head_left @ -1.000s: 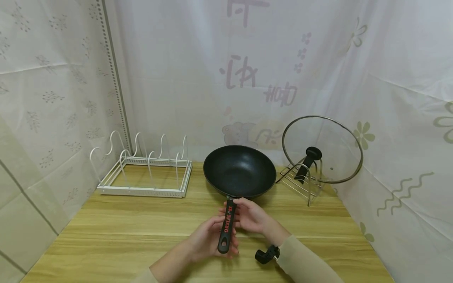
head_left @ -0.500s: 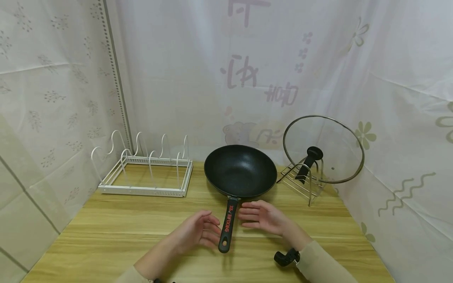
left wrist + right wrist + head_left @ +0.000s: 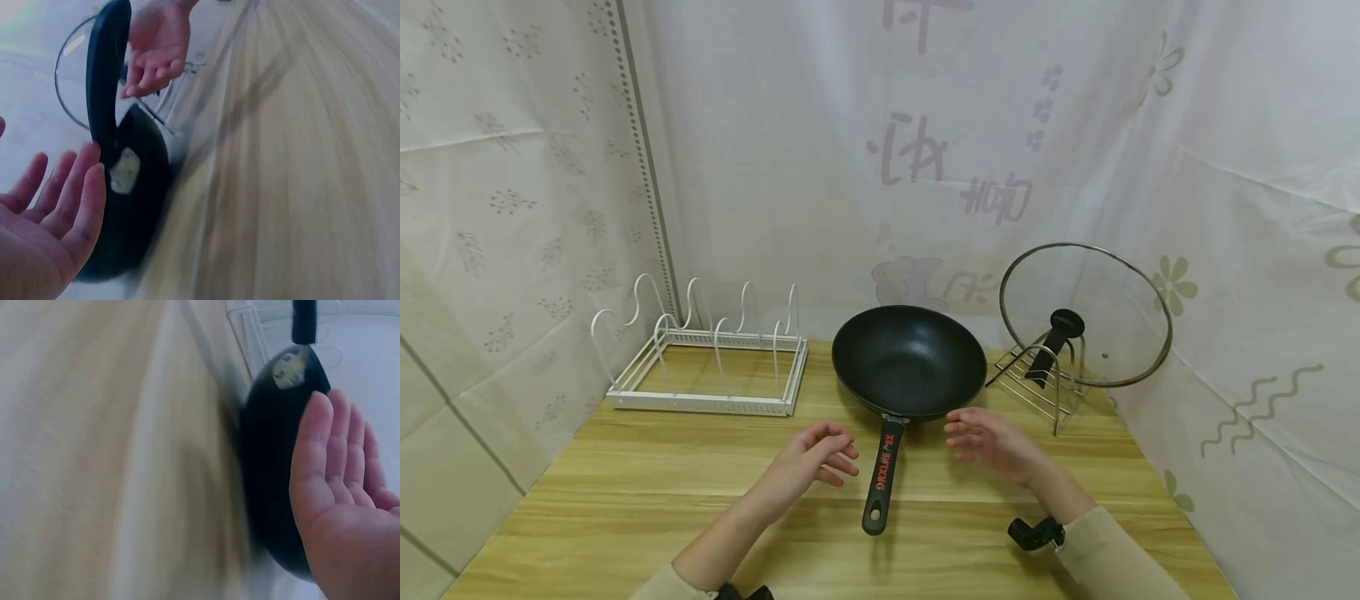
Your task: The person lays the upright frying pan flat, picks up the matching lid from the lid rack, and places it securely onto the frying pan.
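Note:
A black wok [image 3: 910, 360] stands on the wooden table, its black handle [image 3: 882, 477] with red lettering pointing toward the person. Left of that handle, my left hand [image 3: 808, 462] hovers apart from it, fingers relaxed and holding nothing. My right hand [image 3: 992, 446] is on the other side, fingertips right at the wok's lower right rim in the head view. In the right wrist view the right hand [image 3: 347, 481] has its fingers extended beside the wok's outer wall [image 3: 269, 469]. The left wrist view shows the left hand's palm [image 3: 44, 231] with loose fingers near the handle [image 3: 106, 69].
A white rack [image 3: 700, 406] with several curved dividers stands at the back left. At the back right, a glass lid [image 3: 1105, 312] with a black knob leans upright in a metal wire stand [image 3: 1037, 400]. Patterned curtains [image 3: 820, 167] close off the back and sides.
Both hands have let go of the wok's handle and moved apart, the left hand to the left, the right hand to the right and up toward the rim. The wok has stayed in place.

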A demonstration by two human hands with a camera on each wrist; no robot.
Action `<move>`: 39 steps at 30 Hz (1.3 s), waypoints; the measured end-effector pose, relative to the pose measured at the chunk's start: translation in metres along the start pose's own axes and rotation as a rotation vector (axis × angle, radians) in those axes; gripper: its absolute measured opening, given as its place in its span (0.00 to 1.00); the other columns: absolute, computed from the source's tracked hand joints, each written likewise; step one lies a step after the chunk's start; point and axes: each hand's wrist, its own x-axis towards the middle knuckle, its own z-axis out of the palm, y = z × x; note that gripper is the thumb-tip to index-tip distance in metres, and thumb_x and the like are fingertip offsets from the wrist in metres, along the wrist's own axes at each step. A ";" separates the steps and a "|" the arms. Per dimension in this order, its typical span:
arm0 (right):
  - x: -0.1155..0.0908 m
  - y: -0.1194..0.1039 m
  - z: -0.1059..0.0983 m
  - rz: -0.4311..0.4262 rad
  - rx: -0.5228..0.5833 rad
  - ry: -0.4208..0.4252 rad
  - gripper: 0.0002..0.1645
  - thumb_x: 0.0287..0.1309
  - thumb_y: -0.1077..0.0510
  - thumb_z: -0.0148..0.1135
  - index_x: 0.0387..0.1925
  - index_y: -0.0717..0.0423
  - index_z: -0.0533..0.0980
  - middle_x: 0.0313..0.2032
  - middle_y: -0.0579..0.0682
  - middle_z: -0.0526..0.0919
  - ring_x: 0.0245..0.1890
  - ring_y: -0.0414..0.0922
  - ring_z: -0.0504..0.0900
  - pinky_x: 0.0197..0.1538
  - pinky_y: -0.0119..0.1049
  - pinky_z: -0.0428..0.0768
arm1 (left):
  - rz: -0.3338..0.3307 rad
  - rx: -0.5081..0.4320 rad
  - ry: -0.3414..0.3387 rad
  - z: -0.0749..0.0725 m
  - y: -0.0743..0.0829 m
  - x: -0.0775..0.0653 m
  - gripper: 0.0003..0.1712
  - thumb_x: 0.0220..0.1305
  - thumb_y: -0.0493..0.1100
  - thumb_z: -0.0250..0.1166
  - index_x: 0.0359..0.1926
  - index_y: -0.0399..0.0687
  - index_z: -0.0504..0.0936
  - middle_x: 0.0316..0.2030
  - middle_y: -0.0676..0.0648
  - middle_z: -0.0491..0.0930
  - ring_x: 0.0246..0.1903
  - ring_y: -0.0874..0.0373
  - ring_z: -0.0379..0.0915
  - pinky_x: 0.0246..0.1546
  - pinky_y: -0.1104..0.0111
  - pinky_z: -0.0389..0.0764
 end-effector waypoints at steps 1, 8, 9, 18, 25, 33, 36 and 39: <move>0.000 -0.003 -0.002 -0.011 -0.011 0.016 0.18 0.87 0.53 0.45 0.56 0.44 0.83 0.50 0.39 0.89 0.53 0.41 0.88 0.61 0.42 0.88 | 0.022 0.027 0.015 0.003 0.002 -0.001 0.21 0.83 0.50 0.60 0.61 0.36 0.77 0.51 0.36 0.84 0.48 0.47 0.90 0.44 0.63 0.90; 0.004 -0.018 -0.015 -0.089 -0.029 0.250 0.14 0.86 0.52 0.53 0.56 0.49 0.83 0.44 0.39 0.90 0.43 0.39 0.88 0.52 0.37 0.89 | 0.101 0.184 0.082 0.025 0.006 -0.005 0.21 0.80 0.45 0.64 0.69 0.47 0.80 0.59 0.38 0.80 0.51 0.50 0.83 0.44 0.61 0.88; 0.006 -0.020 -0.018 -0.098 -0.022 0.291 0.14 0.86 0.53 0.53 0.57 0.50 0.83 0.43 0.40 0.90 0.42 0.39 0.88 0.51 0.37 0.89 | 0.098 0.192 0.085 0.027 0.005 -0.005 0.22 0.80 0.44 0.64 0.70 0.49 0.79 0.60 0.38 0.79 0.51 0.50 0.82 0.44 0.61 0.88; 0.020 -0.027 -0.043 -0.119 -0.126 0.595 0.24 0.83 0.54 0.59 0.68 0.67 0.76 0.37 0.39 0.87 0.35 0.39 0.88 0.41 0.32 0.89 | 0.065 0.156 0.063 0.046 -0.006 -0.002 0.29 0.80 0.46 0.65 0.77 0.51 0.74 0.59 0.37 0.79 0.45 0.53 0.82 0.39 0.54 0.90; 0.028 -0.027 -0.055 -0.098 -0.266 0.625 0.29 0.82 0.55 0.59 0.74 0.66 0.71 0.37 0.37 0.86 0.34 0.37 0.88 0.42 0.33 0.90 | 0.031 0.080 0.021 0.054 -0.011 0.001 0.33 0.82 0.47 0.64 0.82 0.53 0.68 0.57 0.37 0.77 0.37 0.54 0.81 0.31 0.64 0.84; 0.042 -0.021 -0.062 -0.107 -0.350 0.641 0.34 0.82 0.55 0.61 0.80 0.63 0.67 0.46 0.51 0.84 0.34 0.40 0.89 0.41 0.36 0.90 | 0.055 0.128 0.064 0.064 -0.017 0.005 0.33 0.80 0.46 0.65 0.80 0.48 0.70 0.47 0.40 0.84 0.29 0.58 0.79 0.30 0.69 0.80; 0.048 -0.018 -0.065 -0.114 -0.331 0.641 0.35 0.81 0.56 0.62 0.80 0.64 0.67 0.43 0.49 0.84 0.32 0.38 0.88 0.37 0.32 0.89 | 0.062 0.144 0.087 0.066 -0.018 0.006 0.32 0.79 0.44 0.66 0.79 0.47 0.73 0.43 0.42 0.85 0.26 0.61 0.74 0.26 0.71 0.76; 0.054 -0.016 -0.066 -0.113 -0.317 0.637 0.36 0.81 0.56 0.62 0.81 0.65 0.65 0.39 0.45 0.83 0.29 0.37 0.86 0.34 0.30 0.87 | 0.069 0.155 0.103 0.068 -0.018 0.006 0.32 0.78 0.44 0.66 0.78 0.46 0.74 0.40 0.43 0.85 0.27 0.62 0.72 0.26 0.71 0.75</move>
